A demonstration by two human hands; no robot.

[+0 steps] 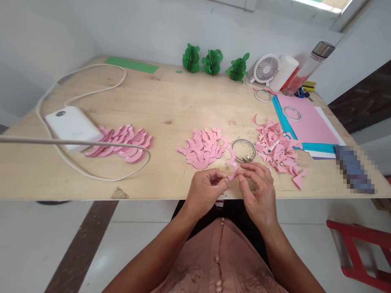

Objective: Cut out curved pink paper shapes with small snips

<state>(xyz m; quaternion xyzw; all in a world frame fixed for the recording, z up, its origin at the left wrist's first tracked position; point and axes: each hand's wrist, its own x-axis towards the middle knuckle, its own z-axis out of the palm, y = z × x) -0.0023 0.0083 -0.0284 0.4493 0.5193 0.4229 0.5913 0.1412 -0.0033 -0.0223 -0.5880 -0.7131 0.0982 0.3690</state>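
Note:
Near the table's front edge, my left hand [205, 190] pinches a curved pink paper piece [232, 176] between thumb and fingers. My right hand [258, 190] meets it from the other side, thumb and fingertips closed at the piece's right end. Another small pink curve lies just beyond the fingers. A roll of narrow tape [243, 150] rests flat behind my right hand, with dark scissor tips partly hidden by the fingers. Left of it lies a loose pile of pink curved cutouts [203, 146]. To the right sits a heap of pink paper scraps [277, 148].
Stacked pink curves [134, 142] lie at left beside a white power bank [73, 124] with a looping cable [122, 177]. Three green paper shapes [212, 62], a small fan [266, 68] and a bottle [308, 67] stand at the back. Coloured sheets [311, 126] lie right; a red stool [360, 232] stands below.

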